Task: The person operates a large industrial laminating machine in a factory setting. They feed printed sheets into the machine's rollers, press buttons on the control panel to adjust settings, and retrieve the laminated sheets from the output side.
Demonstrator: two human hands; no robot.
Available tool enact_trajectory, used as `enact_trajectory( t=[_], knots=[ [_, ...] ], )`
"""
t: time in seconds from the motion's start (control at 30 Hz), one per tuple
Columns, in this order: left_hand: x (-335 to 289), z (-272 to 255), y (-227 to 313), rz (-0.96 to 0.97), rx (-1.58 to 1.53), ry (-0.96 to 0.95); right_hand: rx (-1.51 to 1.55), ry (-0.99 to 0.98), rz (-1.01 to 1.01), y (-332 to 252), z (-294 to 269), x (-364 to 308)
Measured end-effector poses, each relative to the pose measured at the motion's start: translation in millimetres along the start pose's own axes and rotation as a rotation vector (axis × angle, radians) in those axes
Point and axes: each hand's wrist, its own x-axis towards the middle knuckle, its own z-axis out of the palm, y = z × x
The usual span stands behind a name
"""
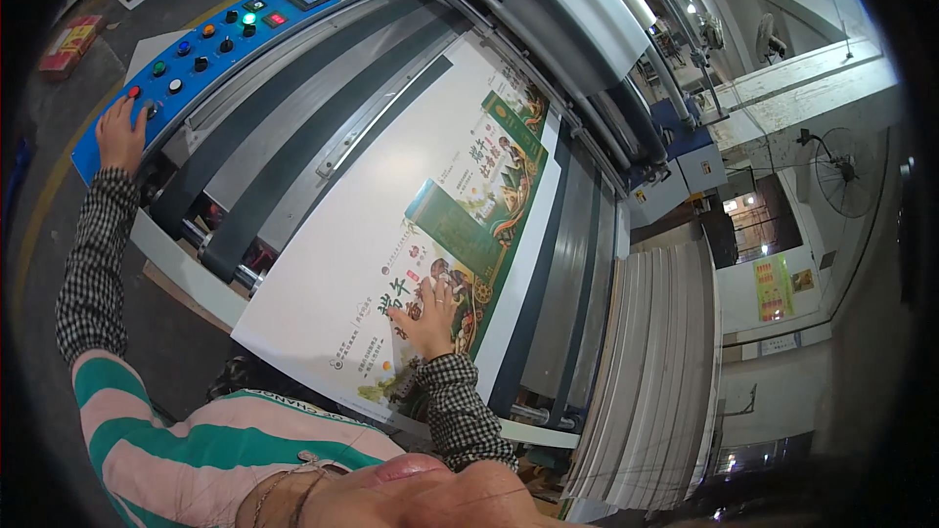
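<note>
A large printed sheet [323,254], white with green and colourful artwork, lies on the belts of a big machine. My right hand [430,321] rests on its near printed part, fingers spread, palm down. My left hand [122,135] is at the near end of a blue control panel [254,33]. Its fingers are stretched out beside a red button [134,92] and a black knob [151,110]; whether a fingertip presses either one I cannot tell. Neither hand holds anything. Checked sleeves cover both forearms.
Dark conveyor belts [280,176] run under the sheet toward rollers and a wide web of pale film [577,20] at the far side. A tall stack of sheets [646,362] stands to the right. A wall fan [846,171] hangs beyond. A red bundle [70,47] sits on the left floor.
</note>
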Motion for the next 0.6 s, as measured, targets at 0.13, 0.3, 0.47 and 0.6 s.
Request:
enact_trajectory(
  t=[0.13, 0.3, 0.47, 0.6],
  knots=[
    [-58, -25, -32, 0.017, -0.039, 0.085, -0.006, -0.020, 0.006, -1, -7, -2],
    [-133, -24, -133, -0.190, 0.080, 0.048, -0.011, -0.019, -0.055, -5, -11, -4],
    [-197, -21, -206, -0.411, 0.074, -0.058, -0.031, -0.045, -0.077, 2, -12, -3],
    [-228, -29, -228, -0.543, 0.120, -0.127, -0.049, -0.029, -0.092, 1, -13, 0]
  ],
)
